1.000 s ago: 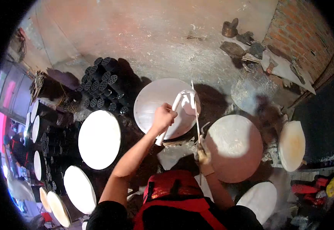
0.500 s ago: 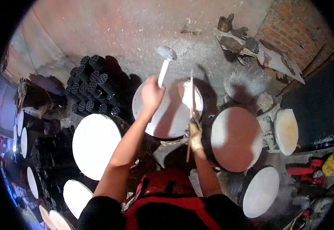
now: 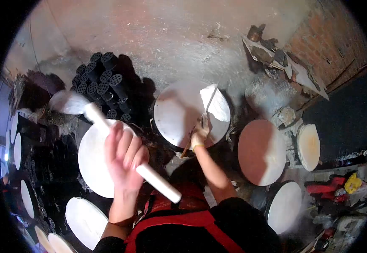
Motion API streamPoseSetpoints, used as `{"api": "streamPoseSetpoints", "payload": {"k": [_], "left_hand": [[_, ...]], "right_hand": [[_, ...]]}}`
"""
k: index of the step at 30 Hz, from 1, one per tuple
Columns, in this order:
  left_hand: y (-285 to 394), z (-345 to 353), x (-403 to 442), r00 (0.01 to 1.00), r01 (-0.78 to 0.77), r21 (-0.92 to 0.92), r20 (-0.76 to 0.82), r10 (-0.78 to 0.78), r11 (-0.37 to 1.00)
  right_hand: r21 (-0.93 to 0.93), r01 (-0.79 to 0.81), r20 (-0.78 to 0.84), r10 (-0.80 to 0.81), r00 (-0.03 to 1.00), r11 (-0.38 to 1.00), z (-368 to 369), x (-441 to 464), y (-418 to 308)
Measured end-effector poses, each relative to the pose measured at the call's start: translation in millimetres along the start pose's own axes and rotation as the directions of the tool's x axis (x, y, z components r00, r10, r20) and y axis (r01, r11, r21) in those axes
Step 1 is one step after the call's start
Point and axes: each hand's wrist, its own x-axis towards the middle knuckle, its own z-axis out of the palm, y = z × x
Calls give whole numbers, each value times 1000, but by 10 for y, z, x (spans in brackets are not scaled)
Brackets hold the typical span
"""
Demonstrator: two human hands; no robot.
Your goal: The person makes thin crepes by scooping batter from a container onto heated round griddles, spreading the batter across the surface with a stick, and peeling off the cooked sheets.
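My left hand [image 3: 126, 154] is wrapped round the white handle of a ladle [image 3: 160, 183], raised over the left side; its blurred bowl points to the upper left. A gloved right hand [image 3: 200, 134] of mine grips a thin stick [image 3: 212, 99], whose upper end lies across a white patch [image 3: 218, 106] on the round griddle [image 3: 173, 114] in the middle. The stick's lower end shows below the glove. Behind the ladle is a white round disc [image 3: 92, 164].
Black perforated briquettes [image 3: 103, 86] are stacked at the upper left. More round discs stand to the right [image 3: 262, 152] and at the lower left [image 3: 86, 223]. A board with clutter [image 3: 303, 78] lies by the brick wall. Red and yellow items [image 3: 331, 187] are at the right.
My left hand has swung the ladle from above the middle griddle to the left and closer to the camera. My right hand has shifted slightly left and up, and the stick now tilts.
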Motion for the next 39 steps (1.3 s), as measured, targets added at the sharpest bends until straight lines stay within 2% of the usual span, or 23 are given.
{"api": "streamPoseSetpoints", "payload": {"k": [3, 5, 6, 7, 8, 10, 12, 14, 15, 16, 17, 18, 20, 22, 25, 27, 30, 31, 34, 36, 37, 38, 39], "left_hand": [[170, 551, -199, 924, -92, 107, 379, 45, 990], [316, 840, -219, 751, -99, 131, 661, -12, 986], [401, 939, -280, 681, -98, 140, 731, -37, 985], [487, 1038, -340, 605, -98, 150, 794, -60, 984], [537, 1085, -408, 580, -116, 105, 815, -18, 988], [617, 1155, -520, 536, -140, 43, 843, 39, 989], [623, 1216, -537, 498, -196, 16, 863, 86, 980], [578, 1272, -518, 423, -295, -37, 891, 165, 955], [534, 1311, -489, 347, -391, -105, 903, 252, 915], [468, 1342, -449, 200, -537, -250, 890, 409, 806], [366, 1393, -361, -174, -720, -561, 715, 677, 408], [284, 1479, -234, -645, -639, -728, 332, 688, -247], [218, 1526, -201, -654, -635, -730, 333, 679, -254], [141, 1575, -133, -659, -627, -737, 327, 677, -254], [-1, 1636, -12, -660, -616, -749, 319, 680, -246], [-101, 1641, 8, -671, -613, -747, 321, 669, -257], [-227, 1645, 5, -705, -604, -743, 330, 628, -288], [-269, 1654, 3, -717, -598, -745, 332, 613, -295], [-426, 1667, 3, -741, -584, -750, 334, 583, -312], [-546, 1675, 26, -749, -573, -757, 328, 576, -314], [-602, 1682, 41, -752, -569, -760, 326, 574, -314], [-681, 1464, -250, -210, -815, -494, 739, 640, 303], [-719, 1412, -353, 100, -775, -237, 869, 484, 585]], "right_hand": [[-148, -101, 220, 132, 966, 984, 61, -15, -276], [-277, -352, 167, 405, 899, 894, 185, -466, -1166], [-335, -464, 135, 530, 837, 820, 253, -696, -1620], [-13, -704, 145, 698, 701, 710, -119, -554, -1414], [111, -759, 268, 716, 645, 642, -631, -435, -1026], [-149, -543, 98, 559, 823, 826, -761, -574, -1010], [-328, -354, 17, 380, 925, 876, -565, -868, -1156], [-262, -425, -46, 428, 902, 866, -314, -923, -1218], [-133, -569, -75, 564, 822, 812, -202, -817, -1174], [2, -691, -86, 689, 720, 723, -136, -730, -1119], [-242, -439, -26, 447, 894, 865, -204, -527, -822], [-439, -119, 104, 182, 978, 890, -371, -229, -324], [-579, 25, 223, 129, 966, 815, -379, -206, -293], [-569, -361, 104, 501, 859, 739, -31, -670, -1115], [-241, -528, 200, 574, 794, 814, -618, -451, -1114], [16, -675, 118, 669, 734, 738, -779, -395, -1293], [-363, -434, 98, 497, 862, 825, -569, -295, -1472], [-447, -331, 201, 454, 868, 831, -478, -228, -1449], [-561, 33, 507, 312, 803, 827, -364, -147, -1389], [-504, 288, 694, 183, 697, 814, -348, -133, -1357], [-561, 262, 706, 289, 647, 785, -403, -114, -1402], [-583, 250, 702, 323, 635, 773, -467, -90, -1486], [-602, 238, 697, 357, 621, 762, -537, -44, -1595]]}}
